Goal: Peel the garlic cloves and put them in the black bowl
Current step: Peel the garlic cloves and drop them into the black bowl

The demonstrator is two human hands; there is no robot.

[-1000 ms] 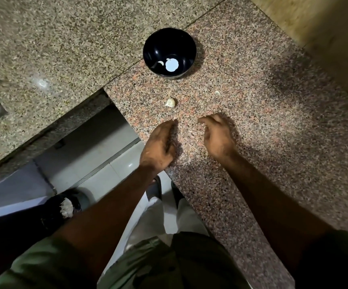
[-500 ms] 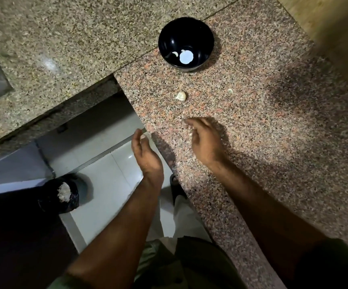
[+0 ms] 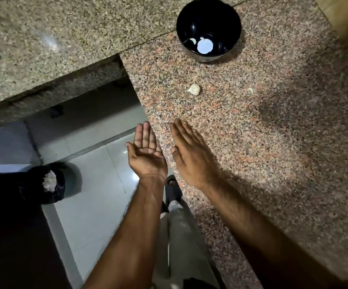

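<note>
Fingers (image 3: 146, 134) straight, black bowl (image 3: 208, 28) rim cut off

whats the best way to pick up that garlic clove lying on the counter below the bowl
Pinch the garlic clove across its rounded, wider body, coming from above with the right hand. It lies loose on the flat counter, pointed tip toward the left, so thumb and forefinger on its sides probably grip best.

Round black bowl (image 3: 208, 28): far rim cut off by top edge.
Small pale scrap on granite (image 3: 250, 90): too small to identify.
</note>
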